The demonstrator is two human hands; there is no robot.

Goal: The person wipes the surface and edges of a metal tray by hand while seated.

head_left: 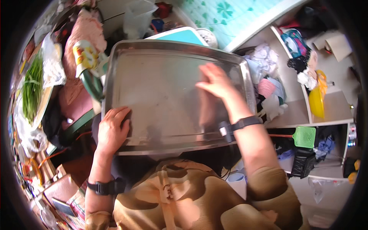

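Note:
A large rectangular metal tray [161, 96] with a raised rim lies in front of me, over my lap. Its shiny bottom looks bare and throws back a blurred reflection of my right arm. My left hand [113, 128] rests at the tray's near left corner, palm across the rim, with fingers and thumb on the inner side. Over the right half of the tray is my right hand [215, 81], fingers stretched out and slightly blurred, holding nothing. Whether it touches the metal I cannot tell.
Green long-stemmed vegetables [32, 88] lie at the far left beside a white plastic bag [53, 63]. White shelving [306, 103] with cloths and bags stands to the right, near a green fly swatter [304, 137]. Behind the tray is a turquoise-topped white-edged object [178, 36].

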